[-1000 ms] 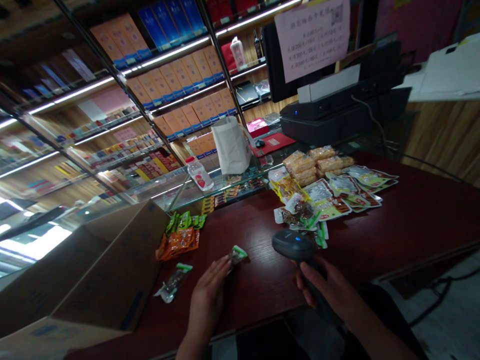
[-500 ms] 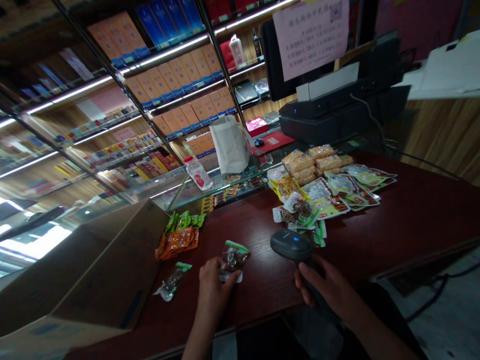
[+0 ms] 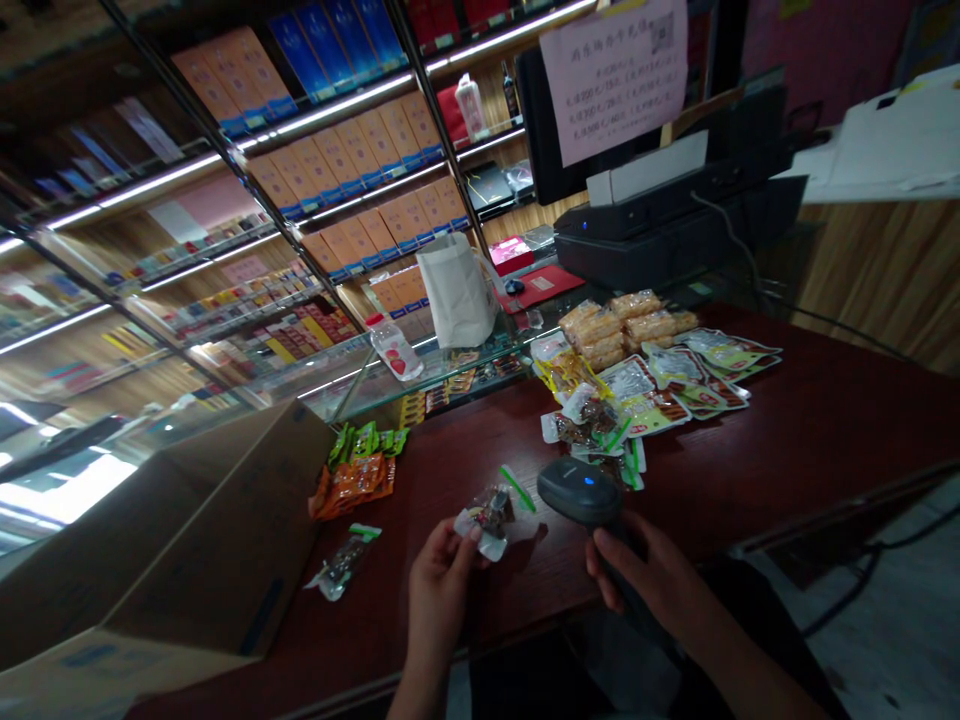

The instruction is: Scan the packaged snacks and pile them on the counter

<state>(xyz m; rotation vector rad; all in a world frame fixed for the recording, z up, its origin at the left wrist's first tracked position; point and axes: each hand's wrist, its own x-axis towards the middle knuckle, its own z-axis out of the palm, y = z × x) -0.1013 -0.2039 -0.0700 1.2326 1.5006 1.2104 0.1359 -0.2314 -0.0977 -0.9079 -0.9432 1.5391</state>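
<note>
Leftward, carton (image 3: 225,540) (orange packets (image 3: 358,487) alongside).

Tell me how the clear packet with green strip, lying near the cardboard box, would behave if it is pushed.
The packet would probably slide rather than roll, as it lies flat on the table. It looks creased, so perhaps floppy. It is likely light: the left hand pinches a similar packet by one end.

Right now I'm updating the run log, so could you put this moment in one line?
Left hand: pinching green-edged clear packet | right hand: gripping barcode scanner | second green-edged packet: on table, near cardboard box
</note>
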